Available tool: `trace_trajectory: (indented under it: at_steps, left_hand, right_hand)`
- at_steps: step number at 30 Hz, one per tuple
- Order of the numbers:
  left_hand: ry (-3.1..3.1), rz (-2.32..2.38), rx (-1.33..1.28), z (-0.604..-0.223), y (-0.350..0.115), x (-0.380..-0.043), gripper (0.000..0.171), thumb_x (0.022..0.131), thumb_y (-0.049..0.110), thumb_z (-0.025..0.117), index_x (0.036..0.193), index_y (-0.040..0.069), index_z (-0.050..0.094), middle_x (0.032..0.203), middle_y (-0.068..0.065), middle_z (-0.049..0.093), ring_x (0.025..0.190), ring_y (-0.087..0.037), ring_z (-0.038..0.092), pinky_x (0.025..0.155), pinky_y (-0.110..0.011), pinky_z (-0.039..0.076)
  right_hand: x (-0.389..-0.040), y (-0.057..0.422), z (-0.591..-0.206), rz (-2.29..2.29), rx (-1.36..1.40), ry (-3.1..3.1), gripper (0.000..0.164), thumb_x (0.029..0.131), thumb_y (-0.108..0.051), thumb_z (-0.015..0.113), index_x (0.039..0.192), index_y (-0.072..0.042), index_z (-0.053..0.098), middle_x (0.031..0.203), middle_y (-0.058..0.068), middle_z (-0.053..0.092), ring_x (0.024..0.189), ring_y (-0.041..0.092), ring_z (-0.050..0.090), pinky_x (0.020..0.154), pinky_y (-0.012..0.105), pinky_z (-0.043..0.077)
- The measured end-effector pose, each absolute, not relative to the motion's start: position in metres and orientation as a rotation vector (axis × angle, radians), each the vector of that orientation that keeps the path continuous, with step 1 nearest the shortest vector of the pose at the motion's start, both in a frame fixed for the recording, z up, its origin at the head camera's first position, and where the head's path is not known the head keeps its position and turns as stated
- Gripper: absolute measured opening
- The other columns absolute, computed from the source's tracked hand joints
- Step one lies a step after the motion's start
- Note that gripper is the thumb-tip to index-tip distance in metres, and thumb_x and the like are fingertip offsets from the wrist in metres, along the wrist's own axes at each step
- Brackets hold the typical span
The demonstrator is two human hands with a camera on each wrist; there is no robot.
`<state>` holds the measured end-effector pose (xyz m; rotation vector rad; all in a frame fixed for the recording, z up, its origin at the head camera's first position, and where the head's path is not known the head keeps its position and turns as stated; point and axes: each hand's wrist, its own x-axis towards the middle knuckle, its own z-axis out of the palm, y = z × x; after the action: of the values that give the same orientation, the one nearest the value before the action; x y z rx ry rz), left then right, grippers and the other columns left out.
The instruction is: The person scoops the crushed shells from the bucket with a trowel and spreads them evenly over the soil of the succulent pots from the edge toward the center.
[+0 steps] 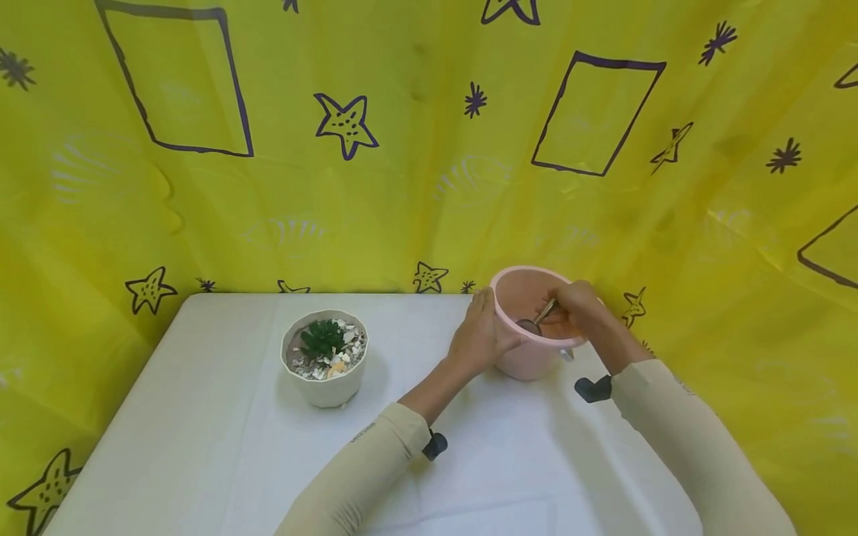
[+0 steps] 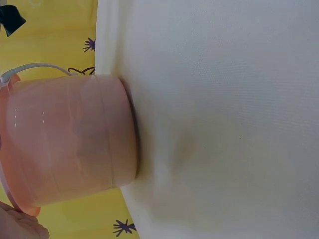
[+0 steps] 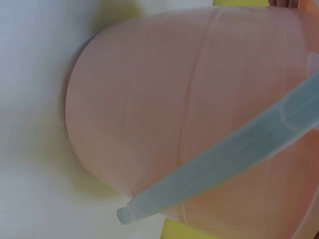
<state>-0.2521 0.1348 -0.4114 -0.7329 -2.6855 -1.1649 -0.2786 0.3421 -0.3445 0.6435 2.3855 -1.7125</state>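
Note:
A pink bucket (image 1: 526, 365) stands upright toward the table's back right. My left hand (image 1: 477, 335) grips its rim from the left, with the thumb lying along the front edge. Over the right side of the opening, my right hand (image 1: 579, 304) holds a metal spoon (image 1: 529, 326) by its handle, bowl end down inside the bucket. The bucket's bottom inside is mostly hidden. In the left wrist view, part of the left hand (image 2: 22, 224) shows at the rim. The bucket's pale handle (image 3: 214, 172) hangs down along its side in the right wrist view.
To the left on the white table (image 1: 201, 417) stands a white pot (image 1: 328, 391) with a small green plant (image 1: 323, 339) and pale pebbles. A yellow patterned curtain (image 1: 415, 216) hangs right behind the table's back edge and along both sides.

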Motion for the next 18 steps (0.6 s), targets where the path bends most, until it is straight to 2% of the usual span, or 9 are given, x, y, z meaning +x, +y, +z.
trace_trajectory:
  at_steps: [9, 18]
  left_hand:
    - [-2.693, -1.160, -0.735, -0.4151, 0.1366, -0.2538, 0.113, 0.088, 0.044, 0.086, 0.165, -0.003, 0.019, 0.168, -0.017, 0.033, 0.151, -0.028, 0.038, 0.115, -0.037, 0.043]
    - [-2.705, -1.149, -0.714, -0.4145, 0.1383, -0.2532, 0.113, 0.088, 0.045, 0.087, 0.166, -0.002, 0.020, 0.167, -0.016, 0.033, 0.151, -0.027, 0.038, 0.113, -0.038, 0.046]
  right_hand:
    - [-0.2826, 0.3401, -0.3535, -2.019, 0.710, 2.110, 0.013, 0.105, 0.002, 0.045, 0.111, 0.010, 0.054, 0.074, 0.013, 0.071, 0.064, 0.022, 0.076, 0.065, 0.035, 0.063]
    - [-0.2839, 0.3445, -0.3527, -1.996, 0.682, 2.108, 0.015, 0.107, 0.001, 0.043, 0.108, 0.009, 0.055, 0.074, 0.013, 0.071, 0.064, 0.022, 0.076, 0.065, 0.035, 0.063]
